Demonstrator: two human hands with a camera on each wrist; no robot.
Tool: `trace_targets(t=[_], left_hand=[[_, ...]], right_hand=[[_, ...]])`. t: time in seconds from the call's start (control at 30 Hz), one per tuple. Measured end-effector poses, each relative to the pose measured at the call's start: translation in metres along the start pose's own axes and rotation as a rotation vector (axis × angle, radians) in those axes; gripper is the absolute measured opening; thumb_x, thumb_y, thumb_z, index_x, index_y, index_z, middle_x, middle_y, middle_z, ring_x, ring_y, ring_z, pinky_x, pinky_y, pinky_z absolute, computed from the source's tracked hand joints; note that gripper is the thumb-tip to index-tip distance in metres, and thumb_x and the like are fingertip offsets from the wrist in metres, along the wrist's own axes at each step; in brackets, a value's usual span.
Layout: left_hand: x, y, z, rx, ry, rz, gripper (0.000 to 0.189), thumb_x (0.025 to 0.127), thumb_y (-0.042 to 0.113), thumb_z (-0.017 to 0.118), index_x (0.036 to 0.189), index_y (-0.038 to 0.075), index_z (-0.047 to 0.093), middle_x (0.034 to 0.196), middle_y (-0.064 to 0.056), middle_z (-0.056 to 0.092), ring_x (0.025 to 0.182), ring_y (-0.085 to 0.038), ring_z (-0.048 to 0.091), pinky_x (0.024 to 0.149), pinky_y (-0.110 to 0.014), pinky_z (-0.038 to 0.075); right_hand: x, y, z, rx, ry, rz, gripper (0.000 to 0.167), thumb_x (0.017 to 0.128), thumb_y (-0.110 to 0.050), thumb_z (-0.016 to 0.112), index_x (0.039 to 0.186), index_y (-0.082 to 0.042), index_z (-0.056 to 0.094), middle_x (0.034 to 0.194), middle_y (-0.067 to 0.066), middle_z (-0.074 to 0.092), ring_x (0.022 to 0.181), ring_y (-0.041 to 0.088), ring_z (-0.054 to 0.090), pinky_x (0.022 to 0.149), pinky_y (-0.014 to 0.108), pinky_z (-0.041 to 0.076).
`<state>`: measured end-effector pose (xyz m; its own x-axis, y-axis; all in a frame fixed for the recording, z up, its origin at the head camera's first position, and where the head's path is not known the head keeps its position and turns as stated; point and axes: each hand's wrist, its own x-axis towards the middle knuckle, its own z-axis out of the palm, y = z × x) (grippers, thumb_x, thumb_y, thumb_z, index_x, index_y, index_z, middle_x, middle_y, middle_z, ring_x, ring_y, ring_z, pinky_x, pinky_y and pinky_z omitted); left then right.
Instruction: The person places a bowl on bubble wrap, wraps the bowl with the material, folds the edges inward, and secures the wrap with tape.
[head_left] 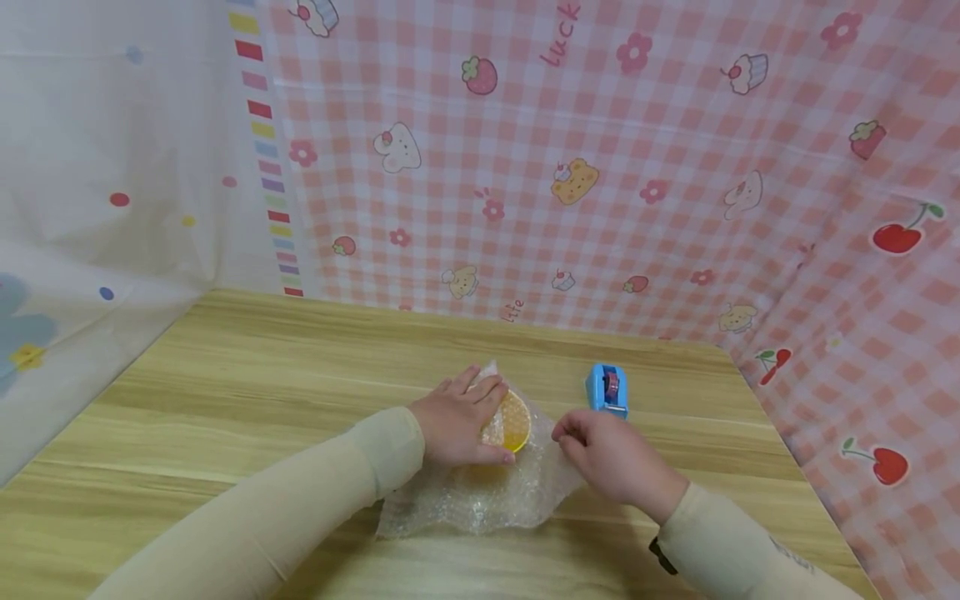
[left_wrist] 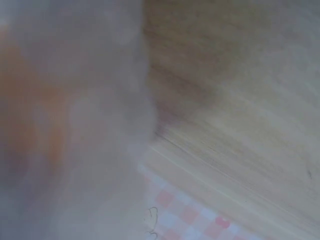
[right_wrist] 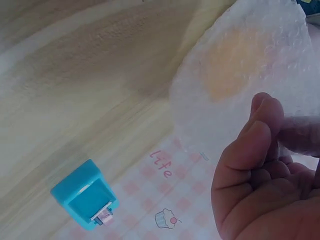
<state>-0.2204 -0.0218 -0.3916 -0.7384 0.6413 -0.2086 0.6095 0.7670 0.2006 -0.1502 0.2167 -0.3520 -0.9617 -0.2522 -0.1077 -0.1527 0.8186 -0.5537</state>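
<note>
A sheet of bubble wrap (head_left: 480, 508) lies around a round yellow thing (head_left: 517, 432) with a bright rim, its exact kind hidden by the wrap. My left hand (head_left: 453, 421) presses a folded part of the sheet over it, fingers spread and thumb along the near side. At the sheet's right edge, my right hand (head_left: 611, 454) pinches the wrap between thumb and fingers. In the right wrist view, the raised bubble wrap (right_wrist: 192, 107) veils an orange-yellow patch beyond those fingers. Blurred wrap (left_wrist: 107, 95) fills the left side of the left wrist view.
A blue tape dispenser (head_left: 597, 388) with a pinkish roll stands on the wood-grain table (head_left: 300, 367), just beyond my right hand. Pink checked cloth (head_left: 525, 125) hangs behind and to the right, and a white spotted cloth (head_left: 112, 150) hangs at the left.
</note>
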Motion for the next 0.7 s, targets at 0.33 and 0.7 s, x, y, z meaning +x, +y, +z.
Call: trace_targets(t=[0.33, 0.7], left_hand=[[-0.001, 0.0, -0.002, -0.023, -0.016, -0.004, 0.109, 0.094, 0.082, 0.046, 0.171, 0.015, 0.008, 0.18, -0.001, 0.006, 0.166, -0.034, -0.005, 0.133, -0.058, 0.013], [0.0, 0.0, -0.002, -0.021, -0.011, 0.028, 0.103, 0.098, 0.072, 0.051, 0.17, 0.009, 0.012, 0.179, -0.007, 0.009, 0.165, -0.036, -0.002, 0.135, -0.049, 0.009]], right_hand=[[0.011, -0.002, -0.003, 0.18, -0.048, 0.018, 0.034, 0.106, -0.013, 0.044, 0.122, -0.005, 0.073, 0.098, 0.003, 0.077, 0.074, 0.017, 0.065, 0.069, 0.034, 0.053], [0.025, -0.01, 0.007, -0.003, -0.002, -0.087, 0.025, 0.102, -0.008, 0.062, 0.124, -0.005, 0.073, 0.105, 0.0, 0.077, 0.096, 0.01, 0.069, 0.082, 0.033, 0.06]])
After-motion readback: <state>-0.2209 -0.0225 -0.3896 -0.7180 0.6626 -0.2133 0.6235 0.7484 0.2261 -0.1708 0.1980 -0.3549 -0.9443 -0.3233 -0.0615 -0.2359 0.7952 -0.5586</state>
